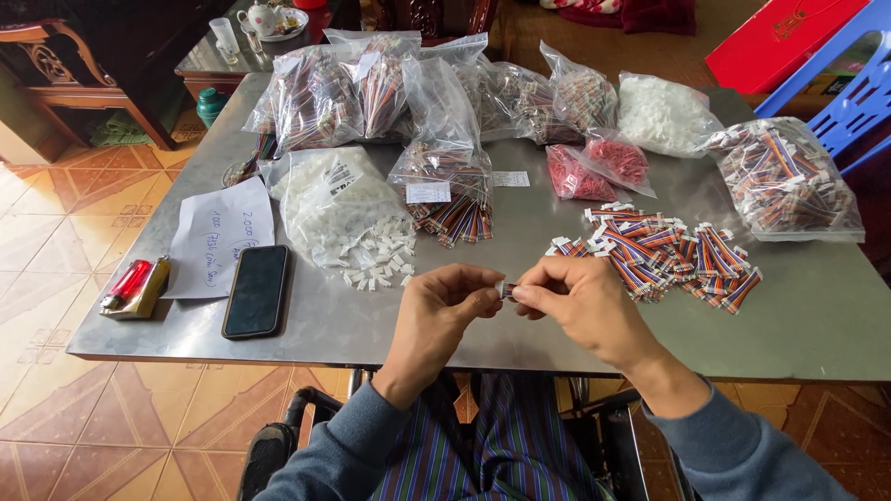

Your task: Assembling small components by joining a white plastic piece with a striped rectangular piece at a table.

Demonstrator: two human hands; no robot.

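My left hand [444,306] and my right hand [577,301] meet fingertip to fingertip over the front edge of the metal table [316,325]. Between them they pinch a small white connector piece [504,289]; which hand carries its weight is hard to tell. Just right of my right hand lies a loose pile of multicoloured wire harnesses with white plugs [666,252]. Left of my left hand, small white plastic connectors [376,258] spill out of an open clear bag [327,202].
A black phone [256,289], a handwritten paper sheet [219,234] and a red lighter on a yellow box [135,286] lie at the left. Several clear bags of wires and red and white parts [445,102] fill the back. A blue plastic chair [849,93] stands at right.
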